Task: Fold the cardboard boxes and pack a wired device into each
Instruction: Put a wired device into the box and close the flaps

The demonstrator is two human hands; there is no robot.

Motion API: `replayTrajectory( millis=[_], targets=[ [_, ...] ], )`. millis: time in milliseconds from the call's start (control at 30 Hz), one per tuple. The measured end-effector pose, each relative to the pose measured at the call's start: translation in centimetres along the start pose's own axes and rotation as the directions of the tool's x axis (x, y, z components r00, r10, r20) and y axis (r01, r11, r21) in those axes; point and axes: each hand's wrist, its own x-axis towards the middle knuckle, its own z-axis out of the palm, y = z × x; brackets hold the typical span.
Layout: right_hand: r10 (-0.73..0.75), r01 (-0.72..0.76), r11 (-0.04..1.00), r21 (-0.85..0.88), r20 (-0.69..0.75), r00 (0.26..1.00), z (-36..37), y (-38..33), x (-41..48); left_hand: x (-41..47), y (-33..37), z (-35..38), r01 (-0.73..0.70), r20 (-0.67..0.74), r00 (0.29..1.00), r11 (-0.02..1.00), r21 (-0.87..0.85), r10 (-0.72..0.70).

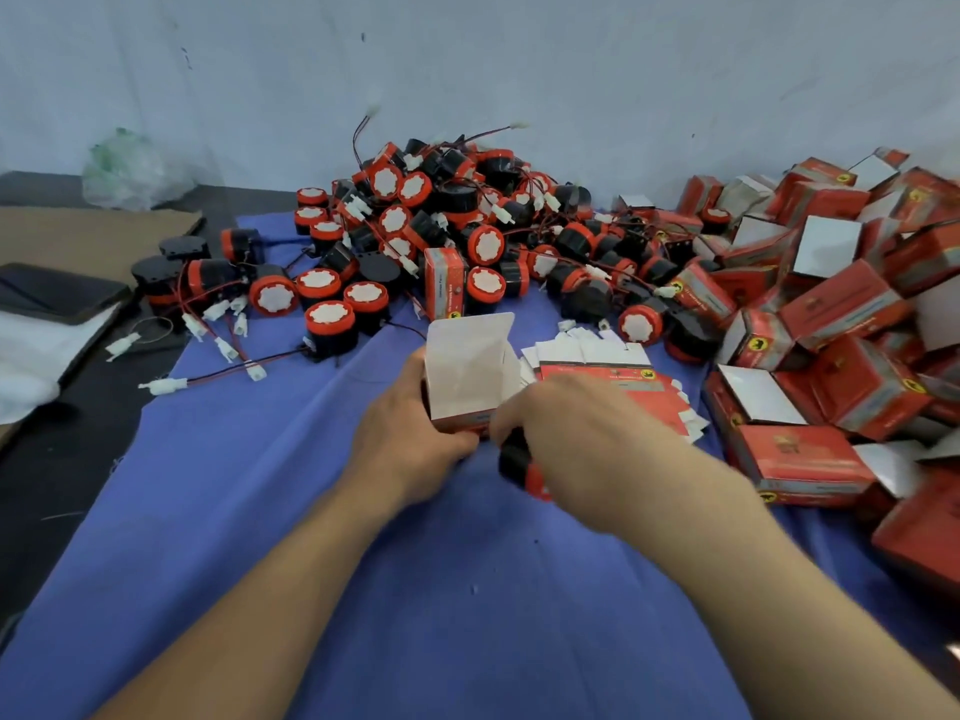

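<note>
Two arms of one person show, both bare: the left forearm [291, 563] and the right forearm [753, 558] are uncovered along the whole stretch that is in view, from the wrists down to the bottom edge of the view. The left hand [410, 439] is bare too, seen from its back, with the thumb and knuckles outlined fairly sharply. The right hand [566, 428] is likewise bare, but it is smeared by blur, so its fingers and nails cannot be made out in detail.
</note>
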Motion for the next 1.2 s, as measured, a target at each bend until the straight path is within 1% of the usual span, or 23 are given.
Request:
replayTrajectory(
  millis=[67, 133, 167, 233, 267, 300, 333, 400, 467, 500, 633, 733, 833, 867, 900, 1000, 1067, 1133, 1200],
  targets=[
    [-0.039, 0.028, 0.981, 0.193, 0.055, 0.998, 1.9, 0.1, 0.6, -0.1, 0.1, 0.0, -0.001, -0.001, 1.000, 1.000, -0.020, 0.001],
    [-0.005, 0.006, 0.928, 0.374, -0.004, 1.000, 3.7, 0.4, 0.7, 0.1, -0.2, 0.0, -0.013, -0.001, 1.000, 1.000, -0.019, 0.013],
    [0.035, -0.001, 0.881, 0.473, -0.064, 0.997, 4.6, 0.6, 0.7, 0.2, -0.4, 0.0, -0.018, -0.003, 1.000, 1.000, -0.013, 0.018],
    [0.165, 0.005, 0.718, 0.696, -0.176, 0.970, 6.0, 0.7, 0.3, 0.3, -0.5, 0.1, -0.024, -0.014, 1.000, 1.000, -0.009, 0.024],
    [0.234, 0.008, 0.648, 0.761, -0.209, 0.949, 6.6, 0.9, 0.1, 0.4, -0.6, 0.1, -0.024, -0.021, 0.999, 1.000, -0.006, 0.024],
    [0.286, 0.008, 0.618, 0.786, -0.234, 0.929, 7.2, 1.1, 0.0, 0.5, -0.6, 0.1, -0.024, -0.026, 0.999, 1.000, 0.000, 0.024],
    [0.315, -0.002, 0.619, 0.785, -0.245, 0.917, 7.6, 1.2, 0.0, 0.6, -0.7, 0.1, -0.024, -0.029, 0.999, 1.000, 0.010, 0.024],
    [0.326, -0.010, 0.607, 0.795, -0.237, 0.915, 8.3, 1.4, -0.2, 0.6, -0.9, 0.2, -0.027, -0.035, 0.999, 0.999, 0.019, 0.028],
    [0.327, -0.022, 0.554, 0.832, -0.194, 0.925, 8.7, 1.2, -0.3, 0.7, -1.2, 0.2, -0.031, -0.042, 0.999, 0.999, 0.016, 0.032],
    [0.325, -0.029, 0.544, 0.839, -0.179, 0.929, 8.9, 1.1, -0.3, 0.7, -1.2, 0.2, -0.031, -0.044, 0.999, 0.999, 0.017, 0.031],
    [0.286, 0.019, 0.563, 0.826, -0.217, 0.933, 9.5, 0.0, -0.3, 0.6, -1.1, -0.1, -0.025, -0.027, 0.999, 1.000, 0.009, 0.025],
    [0.226, 0.044, 0.607, 0.793, -0.226, 0.947, 9.5, -0.5, -0.3, 0.6, -1.0, -0.2, -0.022, -0.016, 1.000, 1.000, 0.010, 0.023],
    [0.076, 0.106, 0.719, 0.687, -0.228, 0.971, 9.7, -0.7, -0.3, 0.6, -0.9, -0.2, -0.015, -0.006, 1.000, 0.999, 0.031, 0.015],
    [0.073, 0.113, 0.730, 0.674, -0.242, 0.968, 9.9, -0.9, -0.2, 0.6, -0.9, -0.1, -0.013, -0.006, 1.000, 0.999, 0.031, 0.013],
    [0.103, 0.111, 0.716, 0.689, -0.262, 0.960, 10.1, -1.1, 0.0, 0.5, -0.9, -0.1, -0.012, -0.010, 1.000, 1.000, 0.027, 0.012],
    [0.285, 0.094, 0.589, 0.802, -0.315, 0.905, 10.0, -1.8, 0.3, 0.6, -0.9, 0.0, -0.020, -0.009, 1.000, 1.000, 0.003, 0.020],
    [0.397, 0.133, 0.504, 0.853, -0.366, 0.842, 9.3, -1.4, 0.3, 0.8, -1.1, 0.1, -0.020, -0.007, 1.000, 1.000, 0.003, 0.020],
    [0.479, 0.238, 0.446, 0.863, -0.455, 0.751, 7.9, -0.4, 0.1, 1.0, -1.5, 0.1, -0.021, -0.014, 1.000, 1.000, 0.013, 0.021],
    [0.527, 0.366, 0.385, 0.847, -0.527, 0.667, 6.4, 0.7, -0.1, 1.1, -1.7, 0.0, -0.024, -0.016, 1.000, 0.999, 0.034, 0.024]
  ],
)
